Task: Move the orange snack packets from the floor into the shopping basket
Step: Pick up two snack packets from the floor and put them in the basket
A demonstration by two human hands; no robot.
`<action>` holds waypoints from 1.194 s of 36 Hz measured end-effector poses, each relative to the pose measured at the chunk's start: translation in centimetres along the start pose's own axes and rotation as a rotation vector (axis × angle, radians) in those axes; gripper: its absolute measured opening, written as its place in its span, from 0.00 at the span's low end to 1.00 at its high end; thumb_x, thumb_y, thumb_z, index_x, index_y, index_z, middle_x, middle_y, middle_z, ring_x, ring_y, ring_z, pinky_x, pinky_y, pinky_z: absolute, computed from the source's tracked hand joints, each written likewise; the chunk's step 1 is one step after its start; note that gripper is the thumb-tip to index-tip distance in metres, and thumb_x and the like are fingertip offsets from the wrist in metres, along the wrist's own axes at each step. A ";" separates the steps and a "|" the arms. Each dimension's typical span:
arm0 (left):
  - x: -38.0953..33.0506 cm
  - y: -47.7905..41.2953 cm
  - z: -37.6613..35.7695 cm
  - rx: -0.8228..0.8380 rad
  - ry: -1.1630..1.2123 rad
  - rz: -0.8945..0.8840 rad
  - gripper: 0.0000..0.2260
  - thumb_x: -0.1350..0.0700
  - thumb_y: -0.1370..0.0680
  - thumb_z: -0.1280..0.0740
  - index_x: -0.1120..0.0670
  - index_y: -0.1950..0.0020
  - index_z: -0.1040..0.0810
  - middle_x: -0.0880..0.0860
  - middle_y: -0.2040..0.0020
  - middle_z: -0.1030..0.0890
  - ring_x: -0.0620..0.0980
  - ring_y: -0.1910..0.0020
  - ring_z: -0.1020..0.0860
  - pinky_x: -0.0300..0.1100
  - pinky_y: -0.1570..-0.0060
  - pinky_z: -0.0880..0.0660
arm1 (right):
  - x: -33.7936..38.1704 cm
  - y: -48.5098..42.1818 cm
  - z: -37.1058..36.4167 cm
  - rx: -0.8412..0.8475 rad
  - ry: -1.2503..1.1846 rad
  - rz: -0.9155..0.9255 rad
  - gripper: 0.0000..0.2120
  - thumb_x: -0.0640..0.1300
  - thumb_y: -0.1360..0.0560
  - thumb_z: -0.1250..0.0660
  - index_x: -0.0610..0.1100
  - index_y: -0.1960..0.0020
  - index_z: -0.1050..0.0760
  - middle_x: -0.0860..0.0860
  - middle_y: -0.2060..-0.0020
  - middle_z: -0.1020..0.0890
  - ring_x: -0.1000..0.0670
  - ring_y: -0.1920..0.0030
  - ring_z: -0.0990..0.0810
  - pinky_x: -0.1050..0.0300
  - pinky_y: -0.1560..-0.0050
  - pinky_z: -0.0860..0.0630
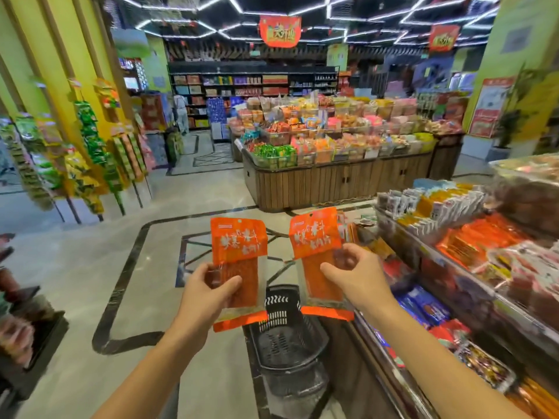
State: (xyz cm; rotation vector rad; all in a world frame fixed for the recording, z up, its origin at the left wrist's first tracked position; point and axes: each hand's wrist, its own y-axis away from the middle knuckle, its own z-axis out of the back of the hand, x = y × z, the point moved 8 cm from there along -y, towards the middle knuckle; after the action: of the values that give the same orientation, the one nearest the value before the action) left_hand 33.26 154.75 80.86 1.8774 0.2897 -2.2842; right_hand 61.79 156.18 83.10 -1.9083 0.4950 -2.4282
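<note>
I hold two orange snack packets upright in front of me. My left hand (pixel 208 293) pinches the left packet (pixel 239 246) at its lower half, thumb on the front. The right packet (pixel 316 237) is tilted slightly and gripped at mid-height by my right hand (pixel 352 278). Below and between both hands, the black shopping basket (pixel 287 337) stands on the floor beside the shelf, and it looks empty.
A shelf unit (pixel 472 267) with snack packs runs along my right side. A wooden display island (pixel 338 179) piled with sweets stands ahead. Hanging snack strips (pixel 90 152) line the yellow wall at left. Marble floor (pixel 99 261) lies open in front and to the left.
</note>
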 end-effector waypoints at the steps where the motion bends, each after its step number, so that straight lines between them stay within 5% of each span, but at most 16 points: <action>1: 0.3 -1.5 -1.0 -0.001 0.003 0.005 0.17 0.53 0.25 0.28 0.47 0.39 0.29 0.49 0.45 0.21 0.51 0.46 0.21 0.47 0.50 0.24 | -1.0 -1.7 -0.2 0.004 -0.010 -0.006 0.08 0.37 0.30 0.24 0.43 0.53 0.19 0.50 0.58 0.14 0.54 0.59 0.18 0.48 0.51 0.18; 11: 6.3 -15.4 -6.8 -0.066 -0.018 0.132 0.20 0.54 0.25 0.28 0.50 0.34 0.27 0.48 0.44 0.20 0.47 0.48 0.20 0.38 0.58 0.24 | -11.6 -17.9 -5.5 0.126 -0.053 -0.169 0.08 0.37 0.29 0.25 0.47 0.54 0.21 0.51 0.57 0.15 0.53 0.56 0.17 0.54 0.54 0.18; 17: 12.4 -22.4 -9.4 -0.058 0.014 0.278 0.16 0.57 0.23 0.30 0.47 0.39 0.29 0.44 0.51 0.22 0.42 0.54 0.21 0.34 0.65 0.25 | -20.2 -24.2 -9.9 0.197 -0.010 -0.340 0.09 0.38 0.29 0.25 0.41 0.50 0.21 0.48 0.60 0.18 0.50 0.58 0.17 0.44 0.51 0.17; 26: 27.2 -32.9 -14.6 0.016 0.043 0.531 0.13 0.66 0.22 0.34 0.53 0.41 0.27 0.52 0.52 0.18 0.47 0.58 0.18 0.33 0.69 0.22 | -35.3 -30.6 -16.4 0.208 0.083 -0.568 0.07 0.36 0.26 0.27 0.37 0.50 0.23 0.46 0.61 0.16 0.47 0.60 0.16 0.45 0.54 0.16; 29: 33.1 -35.8 -16.6 0.042 0.023 0.595 0.13 0.70 0.22 0.37 0.58 0.41 0.26 0.56 0.54 0.17 0.43 0.67 0.18 0.33 0.72 0.23 | -42.0 -31.5 -18.7 0.197 0.160 -0.660 0.06 0.35 0.26 0.28 0.41 0.54 0.25 0.45 0.60 0.18 0.48 0.62 0.18 0.51 0.59 0.18; 31: 37.5 -37.1 -18.1 0.021 0.020 0.649 0.12 0.71 0.22 0.38 0.57 0.43 0.25 0.57 0.52 0.17 0.42 0.69 0.19 0.32 0.73 0.24 | -47.3 -31.7 -20.3 0.184 0.227 -0.725 0.08 0.37 0.28 0.26 0.45 0.54 0.23 0.44 0.57 0.17 0.45 0.58 0.16 0.46 0.53 0.17; 35: 48.1 -38.1 -21.6 -0.036 0.016 0.796 0.06 0.65 0.22 0.34 0.58 0.46 0.22 0.58 0.51 0.15 0.49 0.64 0.16 0.40 0.69 0.20 | -58.9 -31.0 -23.5 0.236 0.393 -0.804 0.06 0.41 0.31 0.25 0.46 0.56 0.21 0.47 0.57 0.15 0.46 0.55 0.16 0.45 0.48 0.18; 39: 59.8 -38.2 -25.7 -0.076 -0.047 0.861 0.10 0.65 0.23 0.33 0.50 0.57 0.20 0.44 0.63 0.15 0.39 0.68 0.18 0.35 0.69 0.21 | -69.4 -29.2 -26.7 0.311 0.525 -0.850 0.08 0.38 0.29 0.27 0.47 0.62 0.24 0.51 0.64 0.19 0.50 0.61 0.21 0.53 0.55 0.23; 43: 72.6 -37.7 -29.9 -0.082 -0.101 0.985 0.10 0.60 0.25 0.37 0.47 0.48 0.25 0.50 0.51 0.17 0.52 0.51 0.18 0.54 0.47 0.20 | -80.8 -27.0 -29.2 0.385 0.616 -0.901 0.02 0.39 0.28 0.30 0.45 0.57 0.20 0.50 0.66 0.20 0.46 0.58 0.20 0.54 0.54 0.25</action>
State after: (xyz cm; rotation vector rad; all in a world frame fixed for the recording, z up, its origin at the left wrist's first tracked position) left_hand 38.11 198.28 5.56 1.3721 -0.4572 -1.6195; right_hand 59.65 205.19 7.64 -1.3317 -1.0120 -3.2630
